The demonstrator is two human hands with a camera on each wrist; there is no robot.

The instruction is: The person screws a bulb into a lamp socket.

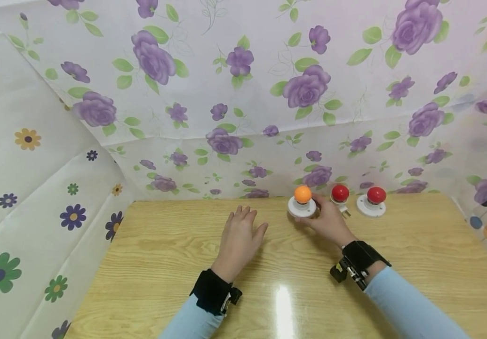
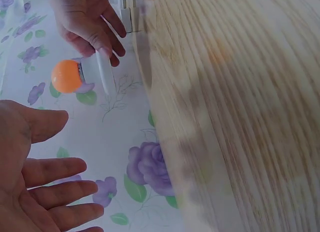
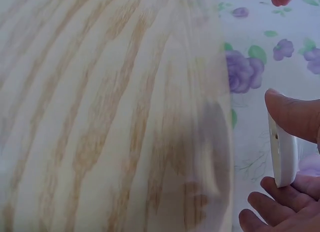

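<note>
My right hand (image 1: 331,225) pinches the round white base of a lamp holder (image 1: 297,210) between thumb and fingers. An orange bulb (image 1: 303,193) stands upright in it. The right wrist view has the base's rim (image 3: 284,157) held off the wooden surface, thumb on one edge and fingers on the other. To the left, my left hand (image 1: 238,240) hovers over the table with its fingers extended and nothing in them. Seen from the left wrist, the left fingers (image 2: 60,169) point toward the bulb, with a gap between.
Just right of my right hand, a red bulb (image 1: 340,192) sits in a white holder with plug prongs. Another red bulb (image 1: 376,195) stands in a round white base (image 1: 371,210) farther right. Flowered sheeting (image 1: 226,169) rises behind the wooden table (image 1: 175,245).
</note>
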